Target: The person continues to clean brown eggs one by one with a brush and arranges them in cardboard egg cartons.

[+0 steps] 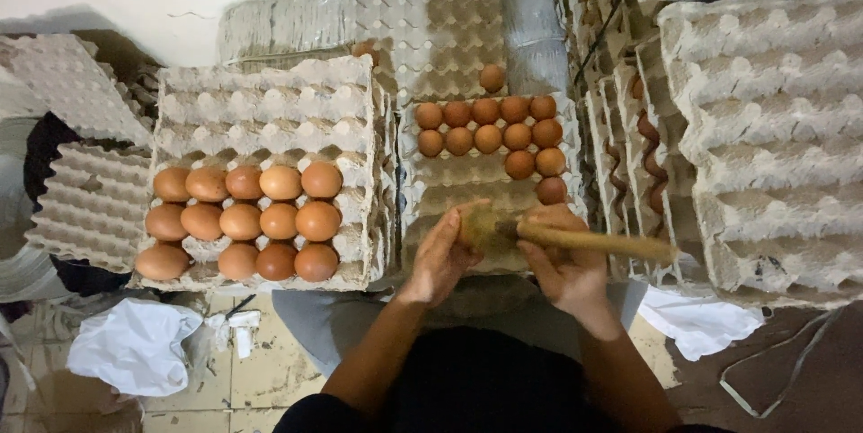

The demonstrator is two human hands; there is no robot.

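My right hand [564,269] grips the wooden handle of a brush [593,241], which points to the right. Its blurred bristle head lies against my left hand [440,258]. That hand is cupped around a small brown egg [469,220], mostly hidden by bristles and fingers. Both hands hover over the near edge of the middle egg tray [449,186], which carries several brown eggs [490,136] in its far rows. A second tray [355,127] to the left holds several larger brown eggs [243,217] in its near rows.
Tall stacks of empty grey pulp trays [764,127] stand on the right, with more behind [431,28] and at far left [85,208]. One loose egg [492,78] sits on the rear tray. White crumpled bags [135,348] [697,321] lie on the tiled floor.
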